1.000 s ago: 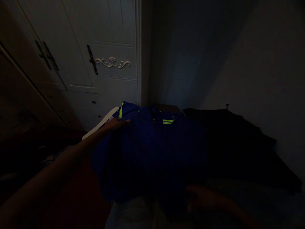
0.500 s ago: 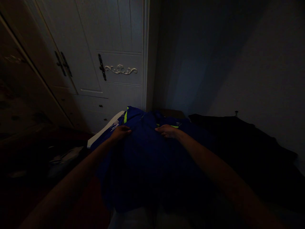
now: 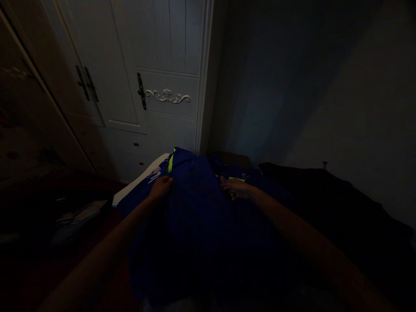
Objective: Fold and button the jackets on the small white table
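A dark blue garment (image 3: 195, 195) with yellow-green strips and small white print lies spread out in front of me in dim light. My left hand (image 3: 161, 187) is closed on its left part, fingertips pinching the cloth beside the white print. On the right, my right hand (image 3: 236, 189) has its thumb and fingers pressed on the cloth just below a yellow-green strip, and it grips a fold there. The lower part of the garment fades into shadow.
A white wardrobe (image 3: 169, 130) with dark handles stands behind. A pale board edge (image 3: 139, 182) shows at the garment's left. Black cloth (image 3: 318, 195) lies at the right by the wall. Folded items (image 3: 81, 214) are at the left.
My hands have moved slightly apart, the left one leftward and the right one to the right and a little nearer. The cloth between them looks flatter. The view has shifted slightly.
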A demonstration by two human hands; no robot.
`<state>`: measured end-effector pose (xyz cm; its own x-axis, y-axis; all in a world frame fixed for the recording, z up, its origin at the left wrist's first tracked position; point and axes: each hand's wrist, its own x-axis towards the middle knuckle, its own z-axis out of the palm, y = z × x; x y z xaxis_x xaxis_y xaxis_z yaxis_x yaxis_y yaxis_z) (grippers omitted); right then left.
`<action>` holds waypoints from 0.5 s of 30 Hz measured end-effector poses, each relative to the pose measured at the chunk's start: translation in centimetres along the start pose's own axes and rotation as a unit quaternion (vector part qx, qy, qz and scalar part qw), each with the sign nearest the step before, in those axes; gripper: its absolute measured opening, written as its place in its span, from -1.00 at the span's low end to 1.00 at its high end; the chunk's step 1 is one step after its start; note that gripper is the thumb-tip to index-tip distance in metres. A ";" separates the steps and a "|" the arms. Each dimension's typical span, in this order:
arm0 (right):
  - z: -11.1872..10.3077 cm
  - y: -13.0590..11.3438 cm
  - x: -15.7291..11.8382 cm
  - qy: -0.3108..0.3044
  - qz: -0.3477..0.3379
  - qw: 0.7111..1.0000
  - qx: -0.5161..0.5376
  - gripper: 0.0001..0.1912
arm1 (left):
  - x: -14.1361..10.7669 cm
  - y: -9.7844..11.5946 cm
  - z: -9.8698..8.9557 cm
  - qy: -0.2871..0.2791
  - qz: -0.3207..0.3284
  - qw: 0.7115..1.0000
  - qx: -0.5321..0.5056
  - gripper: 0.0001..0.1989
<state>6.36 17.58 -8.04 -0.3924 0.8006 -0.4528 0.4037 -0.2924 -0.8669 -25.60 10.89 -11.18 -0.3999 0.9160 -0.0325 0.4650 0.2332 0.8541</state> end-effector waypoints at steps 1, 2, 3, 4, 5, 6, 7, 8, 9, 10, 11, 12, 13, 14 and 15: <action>0.2 0.3 -0.4 -0.047 -0.011 0.999 -0.011 -0.53 | 0.0 0.1 0.0 0.000 -0.001 1.000 0.001 -0.76; 0.4 0.5 -0.6 -0.083 -0.026 0.996 -0.022 -0.54 | 0.0 0.1 -0.1 0.001 -0.002 1.000 0.002 -0.76; 0.5 0.6 -0.6 -0.090 -0.041 0.995 -0.034 -0.56 | -0.1 0.2 -0.1 0.001 -0.003 1.000 0.002 -0.76; 0.5 0.6 -0.5 -0.071 -0.052 0.995 -0.047 -0.59 | -0.1 0.3 -0.1 0.001 -0.004 1.000 0.002 -0.76; 0.4 0.4 -0.3 -0.031 -0.058 0.996 -0.058 -0.63 | -0.2 0.4 -0.2 0.001 -0.003 1.000 0.001 -0.76; 0.4 0.3 -0.1 0.018 -0.063 0.996 -0.065 -0.67 | -0.3 0.5 -0.2 0.003 -0.001 1.000 0.001 -0.76; 0.3 0.2 0.1 0.068 -0.069 0.993 -0.068 -0.71 | -0.4 0.6 -0.2 0.005 0.002 1.000 0.000 -0.76; 0.2 0.1 0.1 0.107 -0.077 0.989 -0.067 -0.75 | -0.6 0.7 -0.3 0.009 0.006 1.000 0.000 -0.76; 0.1 0.1 -0.1 0.130 -0.088 0.986 -0.063 -0.79 | -0.7 0.8 -0.3 0.013 0.011 1.000 -0.002 -0.76; 0.2 0.3 -0.5 0.141 -0.098 0.983 -0.058 -0.83 | -0.9 0.9 -0.3 0.018 0.016 1.000 -0.004 -0.76; 0.3 0.7 -1.2 0.145 -0.108 0.982 -0.053 -0.84 | -1.0 0.9 -0.3 0.021 0.020 1.000 -0.007 -0.76; 0.5 1.4 -2.1 0.140 -0.118 0.982 -0.047 -0.83 | -1.2 1.0 -0.3 0.024 0.024 0.999 -0.010 -0.76; 0.7 2.3 -3.4 0.124 -0.127 0.983 -0.039 -0.81 | -1.3 1.0 -0.3 0.027 0.027 0.999 -0.013 -0.76; 1.1 3.4 -4.9 0.096 -0.134 0.986 -0.027 -0.76 | -1.3 1.0 -0.4 0.030 0.027 0.999 -0.015 -0.76; 1.5 4.7 -6.5 0.060 -0.137 0.989 -0.010 -0.70 | -1.4 1.1 -0.4 0.034 0.027 0.999 -0.017 -0.76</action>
<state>9.60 10.21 -9.42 -0.3891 0.9049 -0.1722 0.3128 -0.0461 -0.9487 -24.90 9.74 -9.99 -0.4291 0.9019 0.0486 0.4602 0.1720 0.8710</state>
